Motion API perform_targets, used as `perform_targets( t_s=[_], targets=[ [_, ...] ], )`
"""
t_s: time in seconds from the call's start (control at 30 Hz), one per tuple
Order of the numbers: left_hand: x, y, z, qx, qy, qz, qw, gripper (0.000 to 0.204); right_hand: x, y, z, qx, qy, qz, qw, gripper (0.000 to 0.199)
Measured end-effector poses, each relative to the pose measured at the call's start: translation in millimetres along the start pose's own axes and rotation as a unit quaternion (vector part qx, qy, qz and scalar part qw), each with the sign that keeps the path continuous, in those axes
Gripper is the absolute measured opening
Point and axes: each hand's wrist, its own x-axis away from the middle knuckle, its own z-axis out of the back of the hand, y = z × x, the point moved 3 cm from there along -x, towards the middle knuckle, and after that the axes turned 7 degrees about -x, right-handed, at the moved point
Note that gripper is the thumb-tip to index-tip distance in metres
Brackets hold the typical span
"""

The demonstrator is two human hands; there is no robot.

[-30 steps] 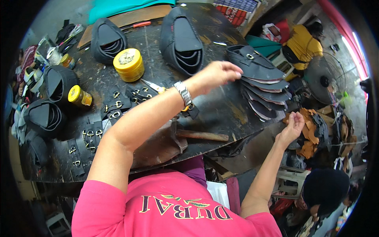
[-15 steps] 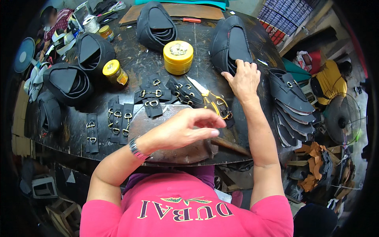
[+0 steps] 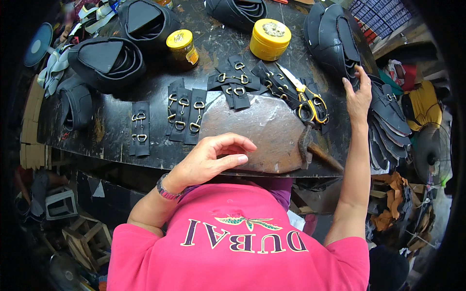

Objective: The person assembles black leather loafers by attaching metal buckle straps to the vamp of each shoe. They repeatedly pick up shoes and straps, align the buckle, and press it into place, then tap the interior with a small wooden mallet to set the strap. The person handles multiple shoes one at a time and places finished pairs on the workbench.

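Observation:
My right hand [image 3: 359, 93] reaches over the right side of the table with thumb and fingers apart. It is at the near end of a bundle of black shoe uppers [image 3: 321, 41]; whether the fingertips touch it I cannot tell. Below that hand lies a fanned stack of black uppers [image 3: 388, 110]. My left hand [image 3: 213, 156] hovers at the near edge of a worn stone slab [image 3: 255, 128], its fingers loosely curved, thumb apart, nothing held. A hammer [image 3: 326, 156] rests along the slab's right side. Yellow-handled scissors [image 3: 318, 107] lie just beyond, beside black straps with metal bits [image 3: 237, 78].
More bit straps [image 3: 182, 114] lie left of the slab. A wide yellow tub [image 3: 270, 41] and a smaller yellow-lidded jar [image 3: 183, 47] stand farther back. Rolled bundles of black uppers [image 3: 104, 63] sit at the left. A fan [image 3: 432, 153] stands off the table's right side.
The view has shifted, so the table's things sit further left and higher or right. My right hand has drawn off the top of the upper bundle to its near end. My left hand stays empty.

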Motion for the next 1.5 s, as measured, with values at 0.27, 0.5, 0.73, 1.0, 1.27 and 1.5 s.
perform_targets(
  t_s=[0.27, 0.5, 0.73, 1.0, 1.27, 1.5],
  targets=[
    [32, 68, 8, 0.058, -0.037, -0.150, 0.986, 0.071, 104, -66, 42, -0.073, -0.249, -0.223, 0.940, 0.019],
    [36, 144, -27, 0.059, -0.177, -0.327, 0.926, 0.088, 159, -86, 60, -0.179, -0.220, -0.192, 0.940, 0.040],
    [28, 155, -58, 0.051, -0.297, -0.395, 0.867, 0.082, 170, -76, 71, -0.176, -0.171, -0.186, 0.951, 0.041],
    [26, 146, -71, 0.068, -0.376, -0.415, 0.826, 0.077, 157, -4, 84, -0.060, -0.056, -0.230, 0.970, 0.042],
    [19, 147, -49, 0.063, -0.380, -0.409, 0.827, 0.074, 90, -1, 70, 0.090, -0.193, -0.162, 0.964, 0.040],
    [18, 134, -7, 0.060, -0.324, -0.371, 0.868, 0.072, 2, -14, -3, 0.140, 0.006, 0.019, 0.990, 0.047]
  ],
)
